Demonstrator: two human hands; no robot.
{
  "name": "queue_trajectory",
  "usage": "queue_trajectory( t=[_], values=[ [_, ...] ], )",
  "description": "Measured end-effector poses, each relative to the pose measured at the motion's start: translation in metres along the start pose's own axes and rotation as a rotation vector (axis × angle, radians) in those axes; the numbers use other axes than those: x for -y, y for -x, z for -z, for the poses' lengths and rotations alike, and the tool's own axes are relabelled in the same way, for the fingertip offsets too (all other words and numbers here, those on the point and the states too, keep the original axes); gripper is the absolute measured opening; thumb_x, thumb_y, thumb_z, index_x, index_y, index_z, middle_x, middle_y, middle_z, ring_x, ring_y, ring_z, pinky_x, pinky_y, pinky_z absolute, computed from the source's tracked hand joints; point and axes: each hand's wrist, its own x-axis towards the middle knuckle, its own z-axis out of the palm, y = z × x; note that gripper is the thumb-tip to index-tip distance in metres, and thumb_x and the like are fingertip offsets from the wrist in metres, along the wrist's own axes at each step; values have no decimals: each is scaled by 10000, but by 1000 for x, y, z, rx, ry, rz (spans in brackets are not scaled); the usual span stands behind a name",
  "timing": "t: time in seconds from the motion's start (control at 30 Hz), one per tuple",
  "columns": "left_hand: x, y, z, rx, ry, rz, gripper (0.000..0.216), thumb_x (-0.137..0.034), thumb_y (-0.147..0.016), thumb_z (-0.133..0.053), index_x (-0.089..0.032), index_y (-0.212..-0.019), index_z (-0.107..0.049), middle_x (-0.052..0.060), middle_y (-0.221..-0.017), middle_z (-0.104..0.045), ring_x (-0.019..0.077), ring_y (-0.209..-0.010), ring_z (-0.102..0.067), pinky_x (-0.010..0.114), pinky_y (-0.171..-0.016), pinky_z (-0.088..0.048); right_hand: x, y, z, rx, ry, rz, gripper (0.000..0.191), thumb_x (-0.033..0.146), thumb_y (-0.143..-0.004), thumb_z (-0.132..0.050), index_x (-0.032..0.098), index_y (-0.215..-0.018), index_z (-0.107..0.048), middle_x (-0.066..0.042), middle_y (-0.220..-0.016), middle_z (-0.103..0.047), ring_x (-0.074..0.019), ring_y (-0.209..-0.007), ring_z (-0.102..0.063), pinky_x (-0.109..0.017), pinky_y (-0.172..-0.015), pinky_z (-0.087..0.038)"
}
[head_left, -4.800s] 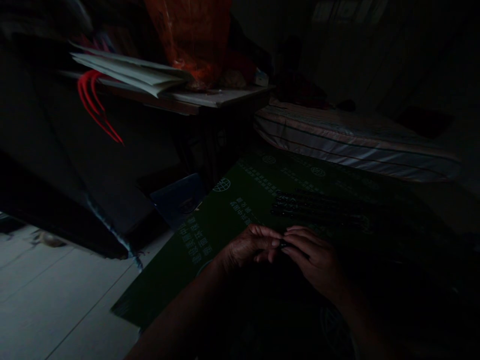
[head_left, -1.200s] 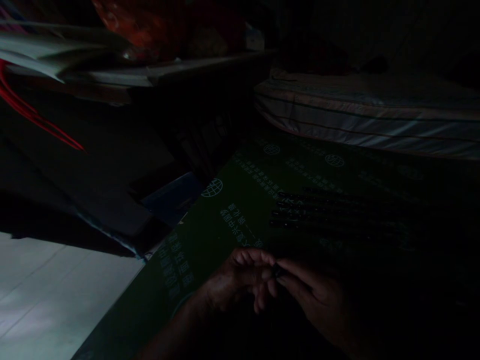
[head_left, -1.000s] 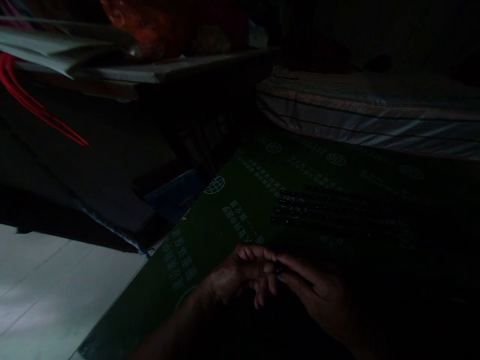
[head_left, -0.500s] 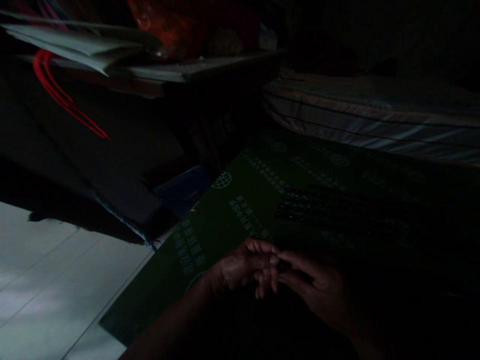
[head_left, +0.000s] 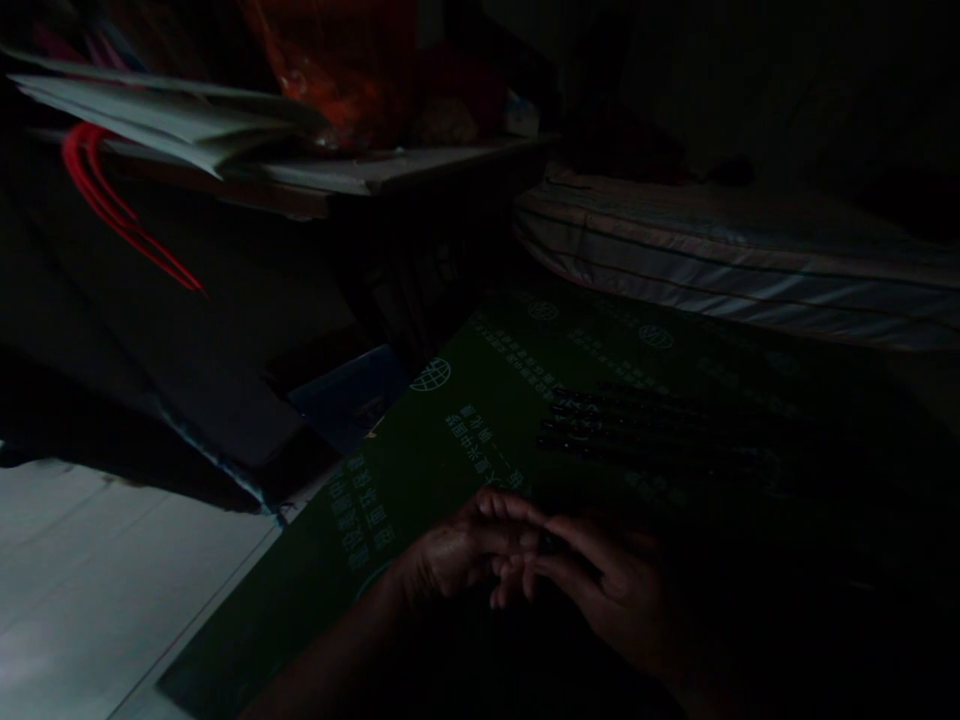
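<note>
Over the near part of a dark green printed board (head_left: 420, 460), my two hands meet at their fingertips. My left hand (head_left: 480, 545) is closed, its thumb and fingers pinched at a small dark thing (head_left: 551, 543). From the other side, the fingers of my right hand (head_left: 607, 575) close on the same small dark piece. Its kind is too dark to make out, and my fingers cover most of it. Beyond my hands, several long, thin, dark glossy rods (head_left: 600, 430) lie side by side on the board.
At the upper left, a table (head_left: 360, 180) carries papers (head_left: 165, 115) and an orange plastic bag (head_left: 337, 70); a red cord (head_left: 127, 220) hangs from it. A mattress (head_left: 712, 265) lies behind the board. Pale floor (head_left: 112, 570) shows at lower left. The room is very dark.
The view has shifted a little, so the table, board and rods sit slightly lower and further left. My hands stay together at the small dark thing.
</note>
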Motion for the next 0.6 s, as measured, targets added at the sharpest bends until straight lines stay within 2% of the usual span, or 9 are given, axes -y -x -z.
queue_trajectory(
  t=[0.13,0.3,0.5,0.6],
  values=[
    [3,0,3,0,-5,-8,249,-320,-700,-718,-91,-797,-707,50,-522,-658,77,-320,-518,133,-305,-394,-1,1,-2,-32,-3,-12,217,337,-908,-505,218,-1034,-637,-32,-825,-700,-152,-734,-654,-268,-670,-541],
    [3,1,6,22,-14,19,247,-329,-695,-726,-114,-812,-698,52,-535,-673,95,-338,-545,138,-308,-403,-1,-1,7,100,-90,-55,132,274,-881,-558,219,-943,-661,-12,-785,-677,-131,-684,-621,-249,-649,-508],
    [-1,2,3,40,-55,35,266,-361,-705,-717,-110,-792,-693,53,-546,-677,80,-330,-523,134,-306,-393,2,-6,14,156,-92,-47,127,208,-886,-535,189,-874,-660,-32,-780,-642,-143,-718,-591,-270,-664,-501],
    [-1,1,1,20,-76,39,286,-364,-717,-709,-112,-852,-697,53,-552,-680,81,-330,-522,140,-310,-393,1,-6,14,131,-101,-32,126,200,-887,-529,182,-870,-652,-51,-872,-651,-152,-814,-607,-272,-731,-519]
  ],
)
